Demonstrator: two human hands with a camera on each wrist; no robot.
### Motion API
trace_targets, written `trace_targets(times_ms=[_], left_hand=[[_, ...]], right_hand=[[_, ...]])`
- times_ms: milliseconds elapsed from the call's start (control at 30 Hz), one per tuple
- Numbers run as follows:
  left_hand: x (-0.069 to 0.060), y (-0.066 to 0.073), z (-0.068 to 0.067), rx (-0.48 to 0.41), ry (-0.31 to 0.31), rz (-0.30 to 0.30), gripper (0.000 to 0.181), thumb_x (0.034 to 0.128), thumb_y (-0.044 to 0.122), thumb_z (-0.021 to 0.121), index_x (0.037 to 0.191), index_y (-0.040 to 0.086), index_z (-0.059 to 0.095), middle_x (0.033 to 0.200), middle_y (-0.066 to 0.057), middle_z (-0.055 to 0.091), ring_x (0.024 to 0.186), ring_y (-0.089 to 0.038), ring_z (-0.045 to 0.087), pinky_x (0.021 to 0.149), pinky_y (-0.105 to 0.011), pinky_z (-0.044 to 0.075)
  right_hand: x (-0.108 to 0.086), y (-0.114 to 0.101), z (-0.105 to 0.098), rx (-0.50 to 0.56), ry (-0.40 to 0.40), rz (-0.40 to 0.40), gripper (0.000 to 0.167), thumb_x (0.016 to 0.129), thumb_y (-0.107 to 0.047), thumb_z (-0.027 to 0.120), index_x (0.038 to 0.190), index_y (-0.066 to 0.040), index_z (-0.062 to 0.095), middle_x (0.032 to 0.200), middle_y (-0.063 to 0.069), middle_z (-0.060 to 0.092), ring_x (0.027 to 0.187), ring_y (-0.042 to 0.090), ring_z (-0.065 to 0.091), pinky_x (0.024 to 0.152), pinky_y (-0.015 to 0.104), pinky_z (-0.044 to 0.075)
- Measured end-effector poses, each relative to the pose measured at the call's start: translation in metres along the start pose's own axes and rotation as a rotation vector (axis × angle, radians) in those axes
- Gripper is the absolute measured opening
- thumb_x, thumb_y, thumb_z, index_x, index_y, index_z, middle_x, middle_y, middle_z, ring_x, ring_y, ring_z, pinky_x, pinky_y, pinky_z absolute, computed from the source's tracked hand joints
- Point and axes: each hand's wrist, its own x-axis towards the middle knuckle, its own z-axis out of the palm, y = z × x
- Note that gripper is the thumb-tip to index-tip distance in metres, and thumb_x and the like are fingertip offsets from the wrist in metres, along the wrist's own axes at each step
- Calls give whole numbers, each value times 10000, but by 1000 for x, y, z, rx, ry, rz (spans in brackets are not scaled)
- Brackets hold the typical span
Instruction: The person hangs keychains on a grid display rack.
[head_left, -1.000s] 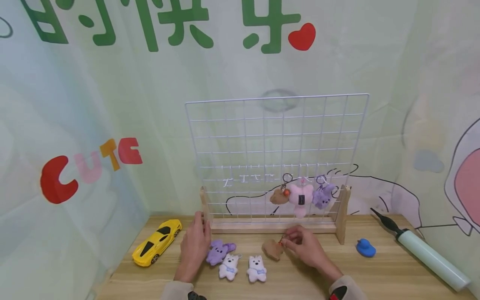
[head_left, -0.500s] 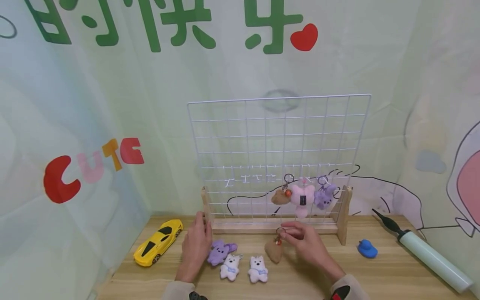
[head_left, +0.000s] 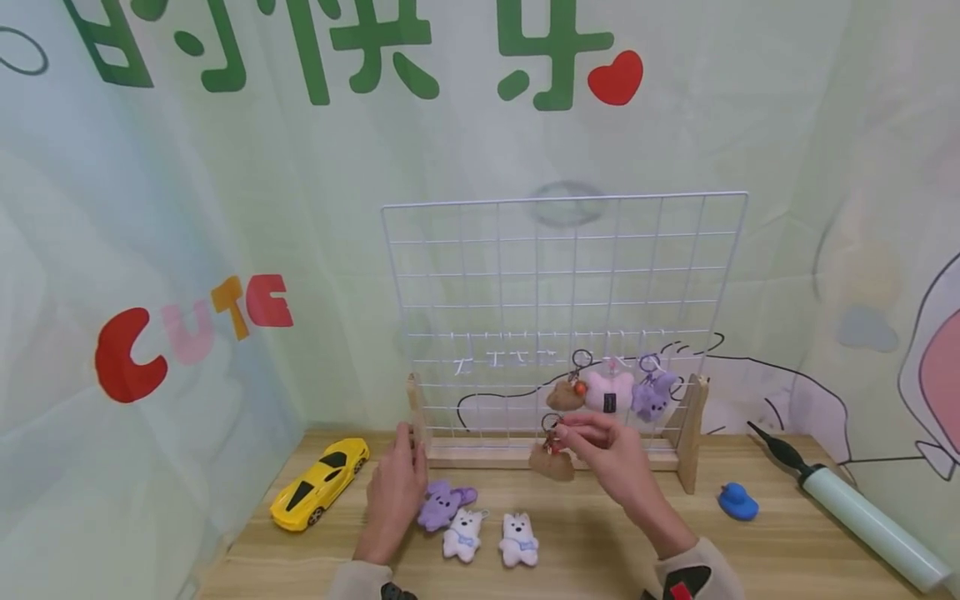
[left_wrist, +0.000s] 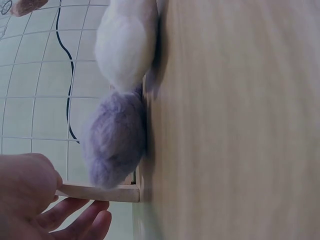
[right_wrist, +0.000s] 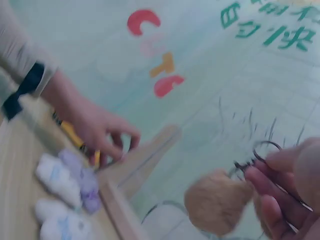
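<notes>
My right hand (head_left: 618, 465) pinches the clasp and ring of a brown plush keychain (head_left: 551, 463), which hangs in front of the rack's wooden base bar (head_left: 480, 457). In the right wrist view the plush (right_wrist: 217, 202) dangles below the fingers. At the rack's left end my left hand (head_left: 395, 487) grips the wooden side support (left_wrist: 100, 192), thumb on one side and fingers on the other. The white wire grid rack (head_left: 555, 287) carries a row of hooks. From its right part hang another brown plush keychain (head_left: 566, 395), a pink one (head_left: 609, 392) and a purple one (head_left: 652, 397).
A purple plush (head_left: 442, 505) and two white bear plushes (head_left: 462, 536) lie on the wooden table (head_left: 600, 550) between the hands. To the left stands a yellow toy car (head_left: 320, 485). A blue rubber duck (head_left: 738, 502) and a pale green pump (head_left: 870, 521) lie at right.
My right hand has lifted the brown plush keychain off the table, up toward the rack. The left hand stays at the rack's left support.
</notes>
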Motion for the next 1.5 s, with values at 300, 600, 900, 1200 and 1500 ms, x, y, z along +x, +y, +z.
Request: trace_targets(times_ms=[300, 600, 900, 1200, 1500], left_hand=[[2, -4, 1, 4, -3, -9, 286, 1120, 208, 600, 1368, 97, 512, 1083, -174, 711, 654, -195, 563, 500, -256, 430], [2, -6, -1, -16, -18, -5, 289, 1123, 201, 591, 1373, 85, 504, 1095, -178, 708, 650, -184, 560, 486, -246, 429], [1, -4, 0, -10, -20, -8, 282, 1124, 202, 587, 1369, 87, 506, 1071, -169, 701, 652, -187, 558, 490, -258, 425], [1, -2, 1, -10, -11, -11, 274, 1125, 215, 592, 1362, 103, 514, 1047, -149, 695, 634, -183, 540, 485, -258, 414], [1, -1, 0, -17, -17, -18, 277, 1124, 217, 593, 1364, 105, 512, 1049, -149, 691, 627, -187, 537, 473, -262, 406]], right_hand=[[13, -32, 6, 73, 201, 24, 334, 991, -381, 807, 1206, -126, 795, 1023, 65, 851, 879, 170, 819, 799, 203, 588], [25, -49, 14, 108, 267, 35, 361, 979, -456, 804, 1214, -182, 798, 973, 39, 850, 790, 171, 800, 669, 240, 474], [37, -51, 23, 249, 295, 24, 327, 981, -298, 829, 1199, -57, 787, 1050, 131, 843, 654, 154, 769, 681, 237, 627], [35, -46, 22, 198, 306, 35, 295, 1009, -310, 796, 1225, -109, 777, 1015, 102, 846, 708, 119, 782, 579, 238, 508], [16, -37, 12, 136, 315, 17, 314, 1044, -330, 747, 1262, -104, 763, 1148, 131, 830, 731, 120, 783, 602, 253, 554]])
